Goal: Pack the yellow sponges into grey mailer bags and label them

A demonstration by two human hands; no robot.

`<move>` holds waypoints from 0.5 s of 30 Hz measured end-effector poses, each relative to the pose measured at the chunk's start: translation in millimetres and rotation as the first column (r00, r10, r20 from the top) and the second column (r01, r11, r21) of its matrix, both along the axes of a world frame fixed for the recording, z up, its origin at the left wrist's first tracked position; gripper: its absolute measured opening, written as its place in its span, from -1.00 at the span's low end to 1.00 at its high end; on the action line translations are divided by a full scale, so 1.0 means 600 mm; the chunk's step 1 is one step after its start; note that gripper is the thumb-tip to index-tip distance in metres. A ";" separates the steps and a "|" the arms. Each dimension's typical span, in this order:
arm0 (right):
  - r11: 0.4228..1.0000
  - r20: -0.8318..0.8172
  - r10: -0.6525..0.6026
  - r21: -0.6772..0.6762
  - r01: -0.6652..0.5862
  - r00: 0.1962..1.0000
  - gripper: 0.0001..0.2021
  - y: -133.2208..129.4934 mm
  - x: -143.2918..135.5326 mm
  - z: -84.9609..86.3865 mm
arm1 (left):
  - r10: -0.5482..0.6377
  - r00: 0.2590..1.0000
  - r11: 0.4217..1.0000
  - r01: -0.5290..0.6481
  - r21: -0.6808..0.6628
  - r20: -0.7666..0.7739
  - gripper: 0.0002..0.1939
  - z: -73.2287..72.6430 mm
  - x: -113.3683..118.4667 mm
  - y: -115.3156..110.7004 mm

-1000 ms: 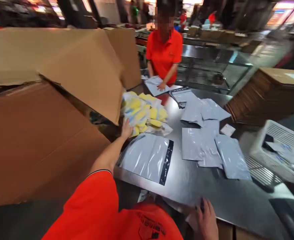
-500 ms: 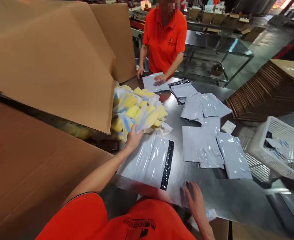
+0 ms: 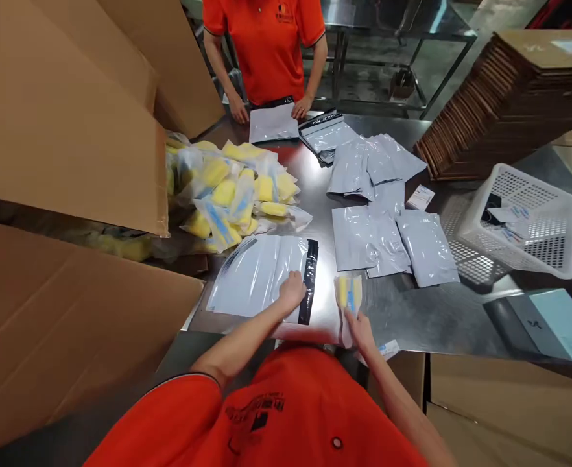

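A white plastic mailing bag [image 3: 254, 272] with a black strip along its right side lies flat in front of me. My left hand [image 3: 292, 292] is closed on it beside that strip, its fingertips partly hidden. To the right, my right hand [image 3: 361, 329] grips a clear packet [image 3: 348, 297] by its lower part; something yellow and a blue band show through. Beyond the bag is a heap of similar yellow packets [image 3: 225, 191], spilling from a large cardboard box [image 3: 72, 123].
Several white mailing bags [image 3: 354, 237] lie to the right. Farther right are a white plastic basket [image 3: 553, 194], a stack of flattened cardboard [image 3: 500, 110] and a light-blue box [image 3: 563, 321]. Across the metal table, a co-worker [image 3: 266, 52] in orange has both hands at another white bag.
My left hand has left the yellow heap and come to the bag's strip side. My right hand, empty before, now holds a packet. The co-worker's bag has shifted; my view has tilted downward.
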State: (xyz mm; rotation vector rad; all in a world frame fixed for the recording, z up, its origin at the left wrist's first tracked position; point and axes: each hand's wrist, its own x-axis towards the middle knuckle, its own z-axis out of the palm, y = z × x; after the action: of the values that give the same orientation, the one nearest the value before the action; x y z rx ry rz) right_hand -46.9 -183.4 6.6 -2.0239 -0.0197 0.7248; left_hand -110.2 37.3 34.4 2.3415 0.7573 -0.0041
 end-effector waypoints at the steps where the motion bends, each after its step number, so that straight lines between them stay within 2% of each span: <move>1: 0.999 0.023 0.034 -0.006 -0.034 0.999 -0.63 -0.002 -0.002 0.002 | 0.016 1.000 1.000 -0.016 0.004 -0.007 -0.61 -0.003 0.004 0.004; 4: 0.967 0.201 0.257 -0.055 -0.251 0.945 -0.63 0.025 -0.006 0.012 | 0.073 0.997 0.997 -0.073 0.018 -0.029 -0.65 -0.017 0.007 0.008; 6: 0.886 0.283 0.462 -0.183 -0.426 0.840 -0.60 0.056 -0.006 0.018 | 0.108 0.994 0.994 -0.107 0.035 -0.031 -0.77 -0.022 0.001 0.013; 8: 0.778 0.245 0.618 -0.328 -0.536 0.747 -0.58 0.083 -0.003 0.025 | 0.145 0.989 0.987 -0.144 0.068 -0.010 -0.89 -0.018 -0.008 0.020; 11: 0.660 0.238 0.740 -0.436 -0.612 0.629 -0.63 0.113 0.004 0.037 | 0.180 0.981 0.972 -0.187 0.140 0.067 -0.87 0.001 -0.026 0.022; 13: 0.629 0.326 0.777 -0.436 -0.644 0.538 -0.71 0.134 0.010 0.045 | 0.107 0.984 0.970 -0.134 0.201 0.141 -0.88 0.018 -0.037 0.009; 15: 0.621 0.398 0.781 -0.405 -0.671 0.482 -0.79 0.163 0.020 0.052 | -0.003 0.979 0.965 -0.051 0.258 0.205 -0.87 0.034 -0.043 -0.012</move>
State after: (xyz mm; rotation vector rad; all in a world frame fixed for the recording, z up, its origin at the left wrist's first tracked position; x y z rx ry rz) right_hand -34.8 -85.7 37.9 -2.3352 -1.2958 0.6262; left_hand -135.9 30.0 54.9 2.5315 0.7203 0.3628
